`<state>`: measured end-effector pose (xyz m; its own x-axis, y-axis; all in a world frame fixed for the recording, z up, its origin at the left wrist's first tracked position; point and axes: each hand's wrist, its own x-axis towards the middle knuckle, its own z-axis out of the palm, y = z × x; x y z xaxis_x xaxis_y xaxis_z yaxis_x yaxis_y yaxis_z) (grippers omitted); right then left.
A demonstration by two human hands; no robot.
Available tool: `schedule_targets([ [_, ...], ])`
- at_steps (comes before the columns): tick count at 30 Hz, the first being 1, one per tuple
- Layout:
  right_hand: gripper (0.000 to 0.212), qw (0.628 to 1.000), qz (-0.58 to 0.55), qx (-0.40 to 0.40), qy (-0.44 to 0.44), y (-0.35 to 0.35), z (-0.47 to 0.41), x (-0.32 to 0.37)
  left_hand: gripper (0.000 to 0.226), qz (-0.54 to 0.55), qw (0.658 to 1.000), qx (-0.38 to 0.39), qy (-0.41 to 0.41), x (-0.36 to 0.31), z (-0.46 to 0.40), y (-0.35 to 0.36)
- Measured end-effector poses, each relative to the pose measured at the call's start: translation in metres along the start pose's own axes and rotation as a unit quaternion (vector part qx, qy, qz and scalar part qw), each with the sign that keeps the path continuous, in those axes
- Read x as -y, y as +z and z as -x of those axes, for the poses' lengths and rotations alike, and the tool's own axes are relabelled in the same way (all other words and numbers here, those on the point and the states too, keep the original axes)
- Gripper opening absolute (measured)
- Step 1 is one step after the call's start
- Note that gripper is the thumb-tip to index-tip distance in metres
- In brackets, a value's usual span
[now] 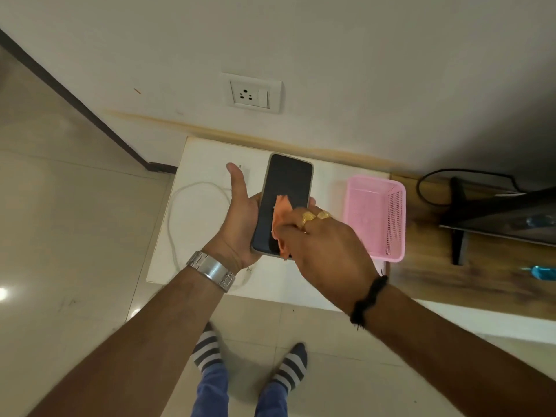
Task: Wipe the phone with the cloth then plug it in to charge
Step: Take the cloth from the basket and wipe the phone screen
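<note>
Item: one phone (pixel 284 203), dark screen up, light-edged case, held in the air above the small white table (pixel 328 182), not resting on it. Holder: left hand (pixel 240 218), cupped under the phone's back with the thumb standing free along its left edge and fingertips just showing past the right edge; the hand is partly closed around the phone. Wiper: right hand (pixel 325 251), fingers bunched closed on one orange cloth (pixel 281 213), which is pressed against the lower half of the screen. Handling, as a judgement: the phone is stiff, flat and light, its glass face smooth, likely slippery and breakable if dropped, so it is best taken by the long edges with the palm beneath, as here; the cloth is soft and limp and can be gathered anywhere. Charging gear: one white cable (pixel 180 206), looped on the table to the left and partly hidden by the left hand; its charger block is not clearly seen. One wall socket (pixel 252 94) with a switch, on the wall behind the table, nothing plugged in. Sundries: one pink basket (pixel 394 218) on the table to the right, nothing visible inside it. Status, judged: wiping under way; plugging in not yet done.
</note>
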<state>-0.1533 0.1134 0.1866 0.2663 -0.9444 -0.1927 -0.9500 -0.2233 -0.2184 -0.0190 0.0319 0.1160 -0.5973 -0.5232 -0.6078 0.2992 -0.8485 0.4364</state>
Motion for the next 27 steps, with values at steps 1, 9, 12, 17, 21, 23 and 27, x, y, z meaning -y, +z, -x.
schedule_targets([
  [1,0.029,1.000,0.002,-0.003,-0.012,-0.002,-0.001,-0.006,0.123,-0.010,1.000,-0.001,0.001,0.002,0.001,0.001],
  [9,0.023,1.000,-0.021,-0.007,0.013,0.003,0.006,0.006,0.130,-0.027,0.999,-0.013,0.014,0.003,-0.011,0.000],
  [12,0.027,0.999,-0.016,0.012,-0.032,0.003,0.013,0.004,0.129,-0.036,0.999,-0.013,0.011,0.010,-0.015,0.002],
  [17,0.036,0.991,0.025,-0.077,0.102,-0.004,-0.037,-0.032,0.127,-0.022,1.000,0.020,0.004,0.015,-0.014,0.009],
  [21,0.022,1.000,-0.018,-0.010,0.007,0.008,-0.004,0.013,0.135,0.000,1.000,0.024,0.000,0.011,-0.016,0.002],
  [23,0.020,0.998,-0.003,-0.037,0.044,-0.005,-0.021,-0.006,0.135,-0.001,0.998,0.055,-0.009,0.016,-0.013,0.004],
  [27,0.022,0.984,0.039,-0.120,0.128,-0.012,-0.062,-0.042,0.134,-0.013,0.996,0.092,-0.013,0.016,-0.011,0.013],
])
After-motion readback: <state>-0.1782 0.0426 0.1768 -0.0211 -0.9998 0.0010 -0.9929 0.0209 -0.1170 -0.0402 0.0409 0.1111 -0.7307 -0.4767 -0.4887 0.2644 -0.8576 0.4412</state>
